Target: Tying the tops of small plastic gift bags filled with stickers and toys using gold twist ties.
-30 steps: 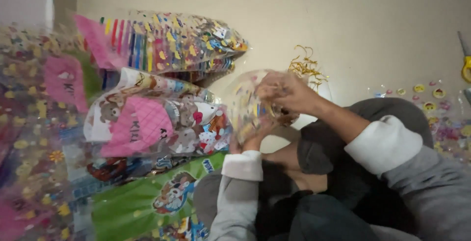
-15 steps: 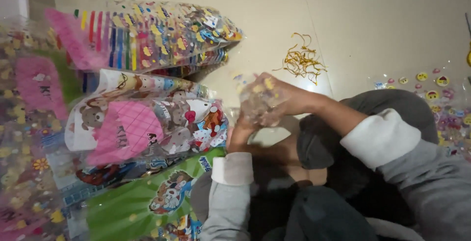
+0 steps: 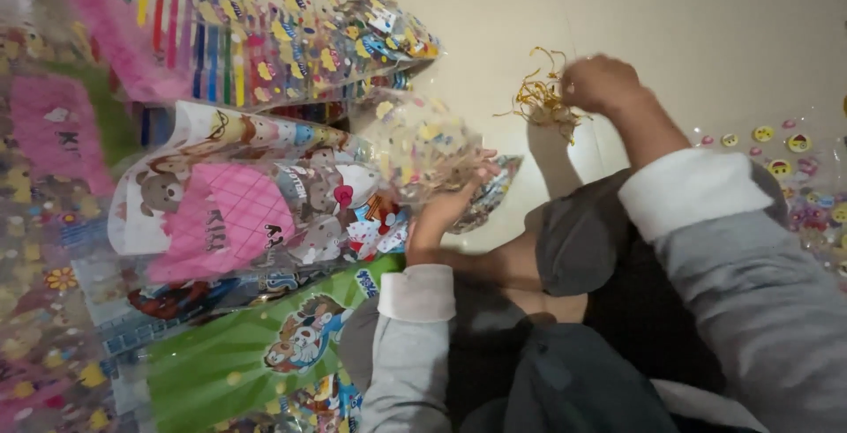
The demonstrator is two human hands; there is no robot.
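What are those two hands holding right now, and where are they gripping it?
The left hand grips a small clear patterned bag at its gathered lower end. The right hand reaches the pile of gold twist ties; whether it grips one cannot be told.

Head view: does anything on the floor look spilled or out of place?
Mostly orderly: the printed plastic bags lie stacked at left. Only the yellow twist ties lie in a loose tangle on the floor, under the right hand. The left hand holds a clear patterned bag.
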